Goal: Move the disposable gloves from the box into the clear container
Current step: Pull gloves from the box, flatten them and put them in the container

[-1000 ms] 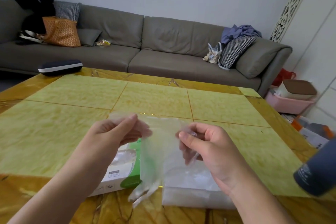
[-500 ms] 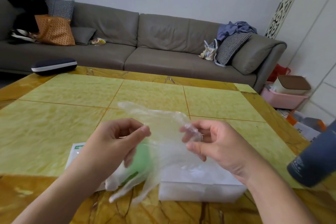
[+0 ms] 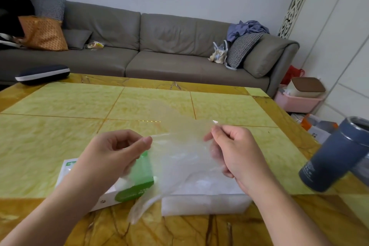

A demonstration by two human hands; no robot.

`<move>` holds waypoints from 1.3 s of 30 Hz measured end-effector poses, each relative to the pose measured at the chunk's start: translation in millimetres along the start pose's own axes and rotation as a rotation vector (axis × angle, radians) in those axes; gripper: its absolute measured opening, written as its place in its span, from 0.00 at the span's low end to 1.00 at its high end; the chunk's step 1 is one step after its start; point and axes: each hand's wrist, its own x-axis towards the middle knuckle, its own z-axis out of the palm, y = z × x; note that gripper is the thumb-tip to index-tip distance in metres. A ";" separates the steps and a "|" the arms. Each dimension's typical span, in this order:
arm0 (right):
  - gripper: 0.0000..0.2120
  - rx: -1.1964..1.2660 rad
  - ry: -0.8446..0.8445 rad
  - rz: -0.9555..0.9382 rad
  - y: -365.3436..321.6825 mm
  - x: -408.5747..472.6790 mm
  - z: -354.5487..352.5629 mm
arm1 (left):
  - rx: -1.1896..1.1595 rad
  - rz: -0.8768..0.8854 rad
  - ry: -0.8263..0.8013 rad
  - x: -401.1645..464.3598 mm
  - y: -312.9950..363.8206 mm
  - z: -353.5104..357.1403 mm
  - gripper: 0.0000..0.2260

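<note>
A thin clear disposable glove point(image 3: 179, 146) is stretched in the air between my hands, its fingers dangling toward the table's front edge. My left hand point(image 3: 115, 152) pinches the glove's left edge between thumb and forefinger. My right hand point(image 3: 233, 150) pinches its right edge. Below my left hand lies the white and green glove box point(image 3: 137, 187), partly hidden by my arm. Under the glove and my right hand sits the clear container point(image 3: 203, 203), with crumpled clear gloves inside.
A dark blue tumbler point(image 3: 335, 156) stands at the table's right edge. A dark case point(image 3: 43, 74) lies at the far left corner of the yellow-green tiled table point(image 3: 79, 106). A grey sofa with cushions and bags runs behind it.
My hands have drawn farther apart, spreading the glove wider and flatter between them. The glove's upper part has lifted a little.
</note>
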 end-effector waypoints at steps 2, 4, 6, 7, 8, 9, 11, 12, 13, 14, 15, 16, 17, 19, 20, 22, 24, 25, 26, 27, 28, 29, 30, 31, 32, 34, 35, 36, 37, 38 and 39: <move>0.13 -0.061 -0.062 -0.039 -4.8 -4.4 -5.8 | -0.009 -0.003 0.000 1.1 0.4 3.7 0.12; 0.14 -0.103 -0.133 -0.056 -7.0 -8.3 -10.2 | 0.015 -0.009 -0.029 1.9 2.1 8.7 0.13; 0.10 -0.125 -0.058 -0.038 -3.6 -7.5 -13.5 | 0.065 -0.026 -0.045 2.2 3.7 12.4 0.14; 0.09 -0.125 0.002 -0.019 -1.2 -5.9 -14.6 | 0.099 -0.038 -0.035 3.1 3.7 12.8 0.14; 0.11 -0.127 0.052 0.002 2.6 -3.8 -16.2 | 0.134 -0.043 -0.020 4.5 2.9 12.9 0.12; 0.13 -0.119 0.081 0.020 5.7 -2.6 -17.8 | 0.179 -0.030 0.008 5.6 2.7 14.1 0.10; 0.15 -0.120 0.088 0.051 8.9 -1.2 -19.1 | 0.409 0.111 0.143 5.5 5.1 17.2 0.08; 0.15 -0.132 0.078 0.064 9.9 -0.9 -19.7 | 0.566 0.247 0.228 3.1 8.7 21.5 0.10; 0.16 -0.153 0.068 0.075 10.0 -1.1 -20.7 | 0.672 0.411 0.287 -0.4 14.0 29.5 0.12; 0.16 -0.189 0.058 0.078 10.0 -0.8 -20.8 | 0.711 0.555 0.292 -3.8 21.8 39.9 0.11; 0.16 -0.235 0.049 0.077 10.8 -0.2 -20.9 | 0.723 0.640 0.237 -4.7 26.0 53.3 0.08; 0.16 -0.294 0.043 0.078 12.0 0.3 -20.9 | 0.748 0.633 0.127 -3.7 27.6 67.2 0.05; 0.16 -0.359 0.042 0.080 13.6 1.1 -20.1 | 0.785 0.543 0.003 -0.3 23.4 80.6 0.05; 0.19 -0.495 0.042 0.082 17.9 1.0 -20.0 | 0.873 0.273 -0.206 9.4 8.3 103.0 0.07; 0.19 -0.554 0.041 0.081 20.3 1.0 -21.1 | 0.926 0.177 -0.277 15.8 0.3 110.3 0.07; 0.18 -0.670 0.046 0.090 24.0 1.3 -21.6 | 0.966 0.056 -0.386 23.9 -8.4 115.6 0.06; 0.16 -0.753 0.072 0.093 26.5 3.3 -23.0 | 0.953 -0.005 -0.472 28.9 -8.5 117.4 0.10; 0.14 -0.786 0.086 0.086 26.9 4.9 -23.5 | 0.949 -0.024 -0.507 31.2 -7.3 117.7 0.13; 0.12 -0.814 0.098 0.077 26.5 6.4 -24.0 | 0.961 -0.037 -0.546 33.7 -4.8 118.2 0.16; 0.11 -0.841 0.104 0.069 26.1 7.7 -24.8 | 0.989 -0.048 -0.590 35.3 -1.6 119.0 0.20; 0.11 -0.864 0.104 0.062 24.8 8.2 -25.4 | 1.028 -0.049 -0.636 37.0 0.8 119.2 0.24; 0.11 -0.885 0.095 0.058 23.5 8.6 -26.7 | 1.072 -0.046 -0.678 38.5 3.0 119.5 0.28; 0.11 -0.901 0.080 0.061 23.1 9.1 -28.1 | 1.112 -0.050 -0.713 40.1 5.2 119.9 0.31; 0.10 -0.916 0.064 0.065 22.9 9.3 -29.3 | 1.145 -0.057 -0.738 41.4 7.5 120.4 0.33; 0.10 -0.923 0.051 0.072 22.4 9.3 -29.8 | 1.171 -0.055 -0.750 42.4 9.2 120.6 0.33; 0.12 -0.916 0.026 0.075 22.8 9.6 -30.8 | 1.209 -0.051 -0.760 44.1 9.9 122.4 0.33; 0.11 -0.910 0.019 0.072 23.2 9.9 -31.2 | 1.225 -0.049 -0.758 44.1 9.8 123.3 0.34; 0.10 -0.910 0.018 0.071 23.5 10.5 -31.4 | 1.246 -0.039 -0.749 45.1 8.2 125.2 0.34; 0.10 -0.917 0.025 0.068 23.1 10.2 -31.8 | 1.271 -0.022 -0.734 45.5 7.1 127.5 0.34; 0.10 -0.934 0.033 0.062 22.3 9.6 -31.8 | 1.298 -0.006 -0.718 46.1 5.8 129.7 0.33; 0.11 -0.959 0.039 0.057 20.7 8.3 -31.5 | 1.320 0.009 -0.701 46.7 4.1 131.7 0.32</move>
